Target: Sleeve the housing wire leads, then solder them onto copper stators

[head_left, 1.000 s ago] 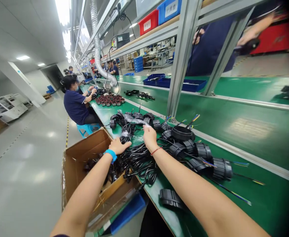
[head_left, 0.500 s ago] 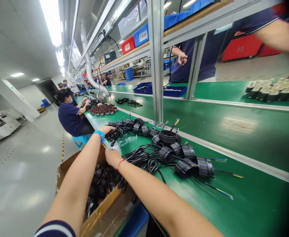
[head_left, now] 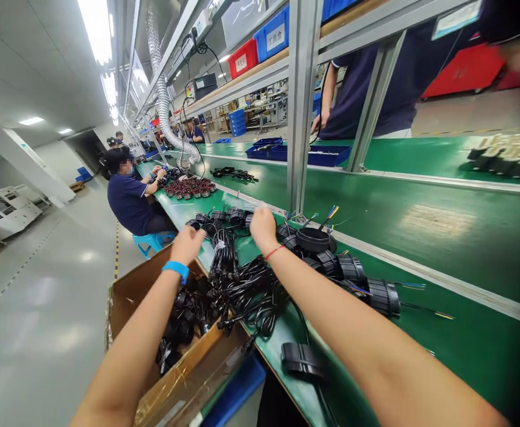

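Observation:
My left hand (head_left: 187,244), with a blue wristband, is over the edge of the cardboard box (head_left: 128,284), its fingers pinched together. Whatever they may hold is too small to see. My right hand (head_left: 263,226) is closed above the black caps, and a blurred clear streak, perhaps plastic film, shows beside its fingers. Between and below my hands lies a bundle of black cables (head_left: 224,252) with a pale tie round it. More looped black cables (head_left: 260,293) lie nearer me. Round black caps (head_left: 351,268) with coloured wire ends stand to the right.
A single black cap (head_left: 302,360) lies near the front edge of the green table (head_left: 477,350). Metal posts (head_left: 303,107) rise behind. Red-and-black parts (head_left: 191,187) lie farther along, beside a seated co-worker (head_left: 128,196). Another person (head_left: 353,101) stands across the table.
My hands have moved apart: the right one went up and to the right, the left back towards the box edge. The tied cable bundle now shows. A black cap appears at the front edge.

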A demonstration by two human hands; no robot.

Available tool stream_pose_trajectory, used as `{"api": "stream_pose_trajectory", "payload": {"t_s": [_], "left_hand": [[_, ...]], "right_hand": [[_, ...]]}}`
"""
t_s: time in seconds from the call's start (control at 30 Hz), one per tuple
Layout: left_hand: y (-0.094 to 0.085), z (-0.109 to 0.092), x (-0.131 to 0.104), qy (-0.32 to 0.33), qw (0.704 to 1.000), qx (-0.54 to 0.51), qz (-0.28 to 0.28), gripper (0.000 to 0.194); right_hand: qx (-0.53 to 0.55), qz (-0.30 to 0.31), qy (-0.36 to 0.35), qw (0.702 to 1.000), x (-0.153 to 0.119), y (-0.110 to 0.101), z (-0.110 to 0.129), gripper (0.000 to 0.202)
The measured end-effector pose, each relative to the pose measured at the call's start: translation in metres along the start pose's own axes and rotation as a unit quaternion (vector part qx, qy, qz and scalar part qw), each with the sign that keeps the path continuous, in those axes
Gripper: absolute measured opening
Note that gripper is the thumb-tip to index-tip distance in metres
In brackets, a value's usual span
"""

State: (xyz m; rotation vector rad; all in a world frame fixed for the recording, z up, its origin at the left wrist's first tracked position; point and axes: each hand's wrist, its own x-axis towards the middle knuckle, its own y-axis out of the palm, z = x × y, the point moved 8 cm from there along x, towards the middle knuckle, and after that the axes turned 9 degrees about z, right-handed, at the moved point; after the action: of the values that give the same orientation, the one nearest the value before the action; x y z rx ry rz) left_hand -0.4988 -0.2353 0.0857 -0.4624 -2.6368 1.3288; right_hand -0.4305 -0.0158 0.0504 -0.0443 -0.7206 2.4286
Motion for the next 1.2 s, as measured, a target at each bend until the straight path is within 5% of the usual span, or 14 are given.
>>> {"api": "stream_pose_trajectory", "payload": {"t_s": [0.1, 0.2, 0.3, 0.47, 0.7, 0.77, 0.83, 0.87, 0.93, 1.03, 1.07, 1.1, 1.17, 1.2], "left_hand": [[0.081, 0.030, 0.003, -0.068, 0.991, -0.037, 0.105, 0.058], [0.122, 0.043, 0.008, -0.106, 0.977, -0.078, 0.165, 0.078], [0.117, 0.051, 0.017, -0.116, 0.962, -0.130, 0.209, 0.067], [0.078, 0.058, 0.038, -0.105, 0.940, -0.209, 0.247, 0.036], [0.075, 0.051, 0.061, -0.078, 0.946, -0.193, 0.247, 0.035], [0.076, 0.049, 0.061, -0.061, 0.957, -0.167, 0.227, 0.035], [0.072, 0.047, 0.056, -0.037, 0.967, -0.148, 0.202, 0.044], [0.067, 0.045, 0.050, -0.023, 0.971, -0.145, 0.189, 0.050], [0.053, 0.037, 0.034, 0.012, 0.975, -0.153, 0.163, 0.057], [0.038, 0.009, -0.009, 0.083, 0.964, -0.210, 0.144, 0.053], [0.041, -0.004, -0.027, 0.117, 0.948, -0.248, 0.160, 0.050], [0.053, -0.021, -0.048, 0.154, 0.903, -0.333, 0.222, 0.051], [0.086, -0.045, -0.089, 0.170, 0.819, -0.420, 0.352, 0.053], [0.100, -0.049, -0.103, 0.156, 0.803, -0.440, 0.372, 0.050]], "right_hand": [[-0.112, 0.011, 0.037, 0.993, -0.010, -0.001, -0.046, 0.030], [-0.217, 0.044, 0.003, 0.975, -0.021, 0.014, -0.051, 0.032], [-0.303, 0.103, -0.065, 0.945, -0.027, 0.031, -0.034, 0.035], [-0.381, 0.252, -0.199, 0.867, -0.057, 0.058, -0.005, 0.029], [-0.328, 0.422, -0.431, 0.727, -0.204, 0.114, 0.092, 0.013], [-0.278, 0.492, -0.489, 0.664, -0.247, 0.117, 0.120, 0.012], [-0.268, 0.514, -0.485, 0.655, -0.257, 0.106, 0.132, 0.016], [-0.255, 0.510, -0.489, 0.660, -0.253, 0.095, 0.134, 0.019], [-0.213, 0.489, -0.437, 0.724, -0.222, 0.067, 0.128, 0.026], [-0.044, 0.518, -0.287, 0.805, -0.170, 0.032, 0.098, 0.022], [0.067, 0.500, -0.221, 0.835, -0.151, 0.021, 0.088, 0.021], [0.181, 0.447, -0.160, 0.861, -0.132, 0.009, 0.078, 0.019], [0.350, 0.302, -0.068, 0.884, -0.107, -0.011, 0.051, 0.020], [0.392, 0.236, -0.046, 0.888, -0.102, -0.019, 0.038, 0.024]]}}
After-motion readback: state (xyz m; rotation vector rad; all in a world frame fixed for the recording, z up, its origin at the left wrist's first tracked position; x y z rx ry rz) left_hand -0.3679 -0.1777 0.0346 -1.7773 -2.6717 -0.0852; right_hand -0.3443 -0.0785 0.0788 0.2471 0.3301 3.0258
